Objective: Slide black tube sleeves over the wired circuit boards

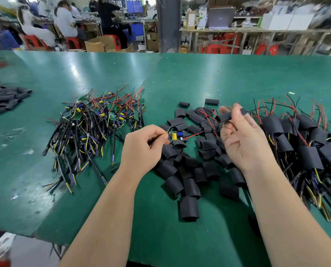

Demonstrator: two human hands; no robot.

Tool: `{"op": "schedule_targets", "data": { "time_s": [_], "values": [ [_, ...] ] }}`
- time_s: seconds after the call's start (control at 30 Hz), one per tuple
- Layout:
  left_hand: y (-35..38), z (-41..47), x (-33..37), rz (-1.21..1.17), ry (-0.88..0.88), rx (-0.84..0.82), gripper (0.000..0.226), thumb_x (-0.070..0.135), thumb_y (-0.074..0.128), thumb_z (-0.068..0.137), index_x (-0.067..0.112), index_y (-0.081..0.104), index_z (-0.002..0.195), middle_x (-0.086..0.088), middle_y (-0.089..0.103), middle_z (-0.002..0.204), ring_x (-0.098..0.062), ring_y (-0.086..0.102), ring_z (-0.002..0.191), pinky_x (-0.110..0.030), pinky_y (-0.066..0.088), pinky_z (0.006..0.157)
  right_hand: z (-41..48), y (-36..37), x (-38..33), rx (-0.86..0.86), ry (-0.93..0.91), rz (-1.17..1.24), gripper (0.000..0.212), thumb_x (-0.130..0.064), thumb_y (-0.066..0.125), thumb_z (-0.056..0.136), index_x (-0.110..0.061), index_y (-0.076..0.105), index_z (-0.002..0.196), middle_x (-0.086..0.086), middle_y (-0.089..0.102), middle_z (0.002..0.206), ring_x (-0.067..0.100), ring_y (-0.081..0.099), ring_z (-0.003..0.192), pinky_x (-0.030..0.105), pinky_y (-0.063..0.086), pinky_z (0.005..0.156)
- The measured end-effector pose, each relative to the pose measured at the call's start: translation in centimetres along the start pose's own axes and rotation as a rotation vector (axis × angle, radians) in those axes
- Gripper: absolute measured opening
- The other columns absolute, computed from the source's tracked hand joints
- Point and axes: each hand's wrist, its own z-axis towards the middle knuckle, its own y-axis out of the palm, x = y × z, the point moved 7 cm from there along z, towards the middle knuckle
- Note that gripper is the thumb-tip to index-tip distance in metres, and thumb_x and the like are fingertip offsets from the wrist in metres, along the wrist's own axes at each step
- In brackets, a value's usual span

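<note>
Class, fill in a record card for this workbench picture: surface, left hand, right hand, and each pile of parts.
surface: green table
left hand: pinches a wire of a bare board
right hand: holds a black sleeve; the board's red wire runs up to it
left pile: wired boards without sleeves
middle pile: loose sleeves
right pile: boards already sleeved
far-left pile: more dark sleeves, partly out of view
</note>
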Motion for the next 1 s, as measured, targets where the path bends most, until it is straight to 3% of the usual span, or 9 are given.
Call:
{"op": "schedule_targets", "data": {
  "time_s": [0.1, 0.23, 0.33, 0.5, 0.73, 1.0],
  "values": [
    [0.1, -0.1, 0.2, -0.029, -0.014, 0.007, 0.012, 0.006, 0.064, 0.087, 0.014, 0.07, 0.081, 0.014, 0.07, 0.07, 0.004, 0.066, 0.071, -0.01, 0.048, 0.065, -0.8, 1.4, 1.4, -0.108, 0.066, -0.099, 0.025, -0.013, 0.067, 0.071, -0.012, 0.056, 0.093, 0.007, 0.072, 0.098, 0.004, 0.058, 0.059, 0.013, 0.045, 0.053],
    [0.3, -0.1, 0.6, -0.074, -0.022, -0.011, 0.013, 0.006, 0.063, 0.088, 0.013, 0.07, 0.08, 0.011, 0.07, 0.07, 0.001, 0.063, 0.063, -0.01, 0.045, 0.06, -1.9, 2.8, 3.2, -0.217, 0.065, -0.359, 0.031, -0.009, 0.071, 0.063, -0.013, 0.059, 0.092, 0.009, 0.073, 0.096, 0.012, 0.053, 0.054, 0.018, 0.044, 0.055],
    [0.1, 0.0, 0.8, -0.146, -0.036, -0.017, 0.012, 0.003, 0.062, 0.089, 0.005, 0.071, 0.08, 0.007, 0.07, 0.068, 0.005, 0.056, 0.053, -0.004, 0.035, 0.054, -2.0, 3.2, 3.0, -0.263, 0.031, -0.339, 0.026, -0.007, 0.068, 0.067, -0.011, 0.057, 0.09, 0.006, 0.074, 0.098, 0.008, 0.059, 0.056, 0.017, 0.048, 0.058],
    [0.5, 0.0, 1.4, -0.222, -0.038, -0.053, 0.012, -0.001, 0.061, 0.089, 0.002, 0.069, 0.081, 0.004, 0.069, 0.067, 0.006, 0.054, 0.05, -0.002, 0.034, 0.052, -2.1, 3.1, 3.1, -0.247, 0.036, -0.266, 0.015, -0.008, 0.064, 0.072, -0.008, 0.053, 0.082, 0.006, 0.075, 0.097, 0.008, 0.056, 0.052, 0.016, 0.048, 0.057],
    [0.5, 0.0, 1.4, -0.242, -0.036, -0.06, 0.011, -0.001, 0.061, 0.089, 0.0, 0.069, 0.083, 0.003, 0.07, 0.068, 0.007, 0.053, 0.049, -0.002, 0.034, 0.052, -2.2, 2.9, 3.4, -0.109, 0.032, -0.225, 0.027, -0.011, 0.067, 0.068, -0.006, 0.049, 0.087, 0.01, 0.073, 0.086, 0.01, 0.055, 0.047, 0.018, 0.046, 0.05],
    [0.6, -0.1, 1.5, -0.232, -0.019, -0.07, 0.012, -0.003, 0.061, 0.088, 0.004, 0.068, 0.081, 0.006, 0.069, 0.069, 0.008, 0.055, 0.053, -0.002, 0.035, 0.056, -2.4, 3.4, 3.1, -0.191, 0.017, -0.28, 0.023, -0.008, 0.066, 0.069, -0.008, 0.05, 0.085, 0.005, 0.075, 0.094, 0.008, 0.055, 0.05, 0.017, 0.046, 0.054]
  ]
}}
